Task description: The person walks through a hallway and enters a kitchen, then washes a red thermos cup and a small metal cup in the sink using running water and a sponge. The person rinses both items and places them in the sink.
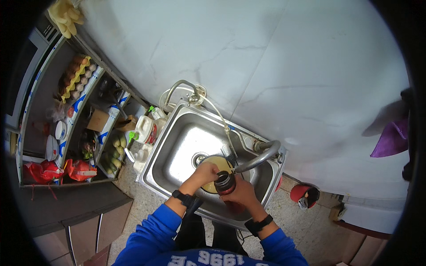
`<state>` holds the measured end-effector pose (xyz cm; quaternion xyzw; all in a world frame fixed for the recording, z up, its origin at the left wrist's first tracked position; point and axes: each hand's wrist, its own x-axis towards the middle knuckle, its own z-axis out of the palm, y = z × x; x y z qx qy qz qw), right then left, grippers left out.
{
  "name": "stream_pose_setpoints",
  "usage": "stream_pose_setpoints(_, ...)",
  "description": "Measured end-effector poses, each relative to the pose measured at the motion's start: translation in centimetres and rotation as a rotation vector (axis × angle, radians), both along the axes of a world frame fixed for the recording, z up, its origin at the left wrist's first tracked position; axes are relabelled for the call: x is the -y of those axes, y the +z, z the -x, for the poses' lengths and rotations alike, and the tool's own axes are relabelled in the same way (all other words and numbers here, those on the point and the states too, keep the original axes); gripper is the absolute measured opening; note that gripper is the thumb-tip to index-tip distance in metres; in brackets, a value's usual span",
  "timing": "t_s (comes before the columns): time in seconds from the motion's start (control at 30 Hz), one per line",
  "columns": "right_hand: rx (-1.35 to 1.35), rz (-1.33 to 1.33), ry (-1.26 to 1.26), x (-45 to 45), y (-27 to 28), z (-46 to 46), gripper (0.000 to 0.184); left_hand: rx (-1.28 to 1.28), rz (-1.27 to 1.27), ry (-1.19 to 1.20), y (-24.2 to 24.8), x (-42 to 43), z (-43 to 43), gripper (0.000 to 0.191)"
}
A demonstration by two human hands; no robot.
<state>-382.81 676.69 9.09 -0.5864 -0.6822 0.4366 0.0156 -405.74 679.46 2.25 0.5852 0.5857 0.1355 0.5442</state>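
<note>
My right hand (243,192) grips a dark red bottle (225,186) with a black threaded neck, held tilted over a stainless steel sink (173,153). The bottle's mouth is uncovered. My left hand (205,174) has its fingers bent at the rim of that mouth; whether they pinch anything is hidden. Beneath both hands, a round yellowish item with a dark rim (218,162) lies in the basin next to the drain (199,159). The thick curved metal spout (263,158) ends just above the bottle's neck.
A second tap (181,84) and a thin white hose (214,108) rise behind the sink. White plastic jugs (145,129) stand at its left. Left shelves hold an egg tray (76,79), bowls (51,148) and vegetables (116,149). A red bin (303,195) sits at right.
</note>
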Motion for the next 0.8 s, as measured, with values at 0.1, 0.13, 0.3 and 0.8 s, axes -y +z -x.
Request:
stream_pose_setpoints(0.1,-0.027,-0.061,-0.035,0.2,1.5,0.4,0.091,-0.169,-0.122,-0.059,1.1,-0.4,-0.9,0.016)
stream_pose_setpoints(0.13,0.001,-0.089,-0.033,0.2,1.7,0.5,0.088,-0.168,-0.113,-0.021,1.4,-0.3,-1.2,0.017)
stream_pose_setpoints(0.3,0.085,-0.309,-0.006,0.6,1.4,0.9,0.074,0.218,0.065,0.287,2.1,1.6,-1.3,0.027)
stream_pose_setpoints(0.8,0.151,-0.474,0.026,1.0,0.2,0.4,0.064,0.313,0.036,0.411,-1.5,3.1,-2.9,0.030)
